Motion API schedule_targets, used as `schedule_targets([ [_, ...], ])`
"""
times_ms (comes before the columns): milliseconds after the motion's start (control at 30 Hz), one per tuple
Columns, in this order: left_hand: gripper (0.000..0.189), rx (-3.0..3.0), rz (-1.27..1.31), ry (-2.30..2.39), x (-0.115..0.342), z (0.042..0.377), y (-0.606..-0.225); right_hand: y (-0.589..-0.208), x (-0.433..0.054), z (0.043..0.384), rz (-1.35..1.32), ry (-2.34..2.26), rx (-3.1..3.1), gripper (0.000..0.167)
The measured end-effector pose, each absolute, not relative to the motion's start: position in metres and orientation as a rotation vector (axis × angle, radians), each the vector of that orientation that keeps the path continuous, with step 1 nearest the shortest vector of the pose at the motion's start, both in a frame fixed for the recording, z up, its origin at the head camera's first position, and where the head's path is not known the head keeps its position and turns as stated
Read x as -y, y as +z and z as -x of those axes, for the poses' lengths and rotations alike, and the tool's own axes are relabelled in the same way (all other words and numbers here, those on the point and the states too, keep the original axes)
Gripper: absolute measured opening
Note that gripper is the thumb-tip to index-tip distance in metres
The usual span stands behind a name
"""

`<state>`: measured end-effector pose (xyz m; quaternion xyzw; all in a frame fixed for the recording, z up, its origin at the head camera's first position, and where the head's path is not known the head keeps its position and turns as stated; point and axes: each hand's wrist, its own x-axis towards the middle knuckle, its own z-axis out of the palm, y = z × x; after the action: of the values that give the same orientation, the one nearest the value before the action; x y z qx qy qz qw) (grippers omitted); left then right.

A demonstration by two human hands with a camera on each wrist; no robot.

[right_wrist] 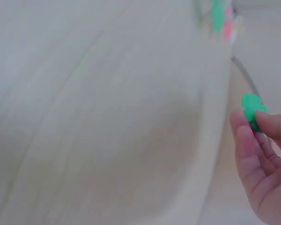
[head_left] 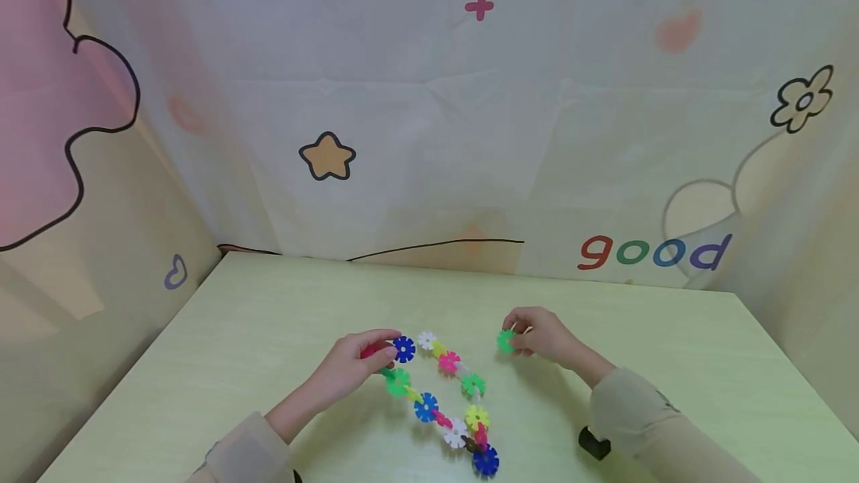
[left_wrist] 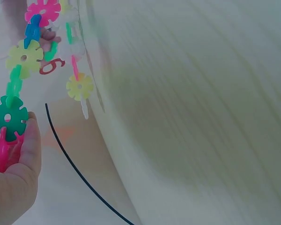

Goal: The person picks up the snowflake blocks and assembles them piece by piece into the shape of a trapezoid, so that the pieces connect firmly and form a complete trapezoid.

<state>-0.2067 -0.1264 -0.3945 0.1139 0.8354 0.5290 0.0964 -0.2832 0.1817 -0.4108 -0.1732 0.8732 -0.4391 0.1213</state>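
Note:
My left hand [head_left: 345,371] grips one end of a chain of snowflake discs. A dark blue disc [head_left: 404,349] shows at its fingertips, and a pink piece lies partly hidden between fingers and thumb. From there the chain loops toward me through a blue disc [head_left: 426,408] to another dark blue disc [head_left: 486,461], then back up to a white disc [head_left: 426,341]. In the left wrist view, a dark green disc [left_wrist: 8,118] sits against the fingers. My right hand [head_left: 546,338] pinches a single green snowflake disc [head_left: 505,341], apart from the chain.
The pale table [head_left: 282,304] meets a printed cloth backdrop [head_left: 416,133] at its far edge, with cloth at both sides. A small black object [head_left: 594,443] shows beside the right sleeve [head_left: 644,408].

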Motion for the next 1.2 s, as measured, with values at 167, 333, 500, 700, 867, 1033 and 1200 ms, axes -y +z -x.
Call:
schedule_targets([
  [167, 0.042, -2.469, -0.357, 1.563, 0.123, 0.208, -0.397, -0.396, -0.163, 0.269, 0.645, -1.363, -2.446, 0.014],
  [333, 0.042, -2.464, -0.400, 1.558, 0.120, 0.209, -0.398, -0.388, -0.142, 0.254, 0.724, -1.393, -2.381, 0.014],
  [500, 0.042, -2.455, -0.436, 1.549, 0.116, 0.209, -0.397, -0.387, -0.127, 0.247, 0.746, -1.450, -2.371, 0.013],
  [700, 0.042, -2.421, -0.450, 1.556, 0.112, 0.208, -0.396, -0.390, -0.114, 0.245, 0.787, -1.490, -2.426, 0.009],
  [867, 0.041, -2.413, -0.462, 1.553, 0.109, 0.208, -0.396, -0.387, -0.107, 0.240, 0.792, -1.502, -2.456, 0.006],
  [1033, 0.042, -2.406, -0.477, 1.557, 0.109, 0.208, -0.398, -0.368, -0.100, 0.225, 0.758, -1.529, -2.437, 0.005],
  [1200, 0.042, -2.387, -0.464, 1.562, 0.108, 0.208, -0.397, -0.365, -0.097, 0.222, 0.729, -1.525, -2.462, 0.004],
])
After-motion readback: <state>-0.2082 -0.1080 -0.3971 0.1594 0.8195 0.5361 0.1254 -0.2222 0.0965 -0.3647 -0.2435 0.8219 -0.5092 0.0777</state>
